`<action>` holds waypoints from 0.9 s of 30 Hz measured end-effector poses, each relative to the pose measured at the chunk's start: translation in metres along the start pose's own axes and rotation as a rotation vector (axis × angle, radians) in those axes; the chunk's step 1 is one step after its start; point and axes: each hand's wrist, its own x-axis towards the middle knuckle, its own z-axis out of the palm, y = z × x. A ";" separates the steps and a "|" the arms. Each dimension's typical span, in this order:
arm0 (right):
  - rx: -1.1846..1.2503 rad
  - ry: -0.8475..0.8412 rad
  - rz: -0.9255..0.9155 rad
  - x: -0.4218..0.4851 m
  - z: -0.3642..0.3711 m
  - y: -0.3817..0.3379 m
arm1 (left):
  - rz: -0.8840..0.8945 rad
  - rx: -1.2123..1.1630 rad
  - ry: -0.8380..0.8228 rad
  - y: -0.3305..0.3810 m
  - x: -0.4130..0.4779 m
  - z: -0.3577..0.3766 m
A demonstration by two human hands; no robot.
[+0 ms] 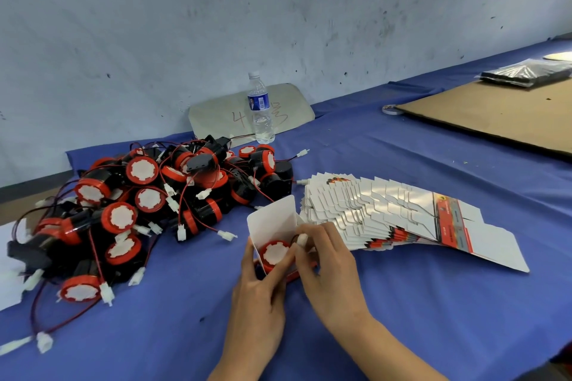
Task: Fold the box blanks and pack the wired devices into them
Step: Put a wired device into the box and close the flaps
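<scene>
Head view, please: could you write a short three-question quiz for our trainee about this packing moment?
1. True or false: the device in the box shows its red rim.
2. Which lies right of the hands: A) stack of box blanks B) pile of wired devices?
3. What stands upright near the wall?

Key: 1 true. 2 A. 3 The water bottle. Left hand and right hand both hold the box.

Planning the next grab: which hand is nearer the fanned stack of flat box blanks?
Right. The right hand is at the folded box, just beside the stack of blanks. The left hand grips the box's far side, farther from the stack.
</scene>
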 end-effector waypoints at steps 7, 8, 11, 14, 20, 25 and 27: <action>0.021 0.039 -0.020 0.003 0.001 0.003 | 0.005 -0.066 0.006 0.000 -0.001 0.000; -0.003 0.050 -0.065 0.003 0.001 0.003 | 0.005 -0.071 0.016 0.000 -0.001 0.001; -0.203 0.078 -0.200 0.006 0.002 0.004 | 0.009 -0.068 0.056 0.002 -0.001 0.002; -0.355 0.097 -0.229 0.009 0.000 0.006 | 0.033 -0.051 0.083 0.002 -0.002 0.001; -0.340 0.060 -0.259 0.008 0.002 0.007 | 0.017 -0.010 0.049 0.001 -0.003 0.001; -0.305 0.081 -0.239 0.010 0.001 0.008 | -0.004 0.022 0.054 0.003 -0.004 -0.002; -0.283 0.066 -0.205 0.010 0.000 0.009 | -0.029 0.030 0.052 0.003 -0.005 -0.002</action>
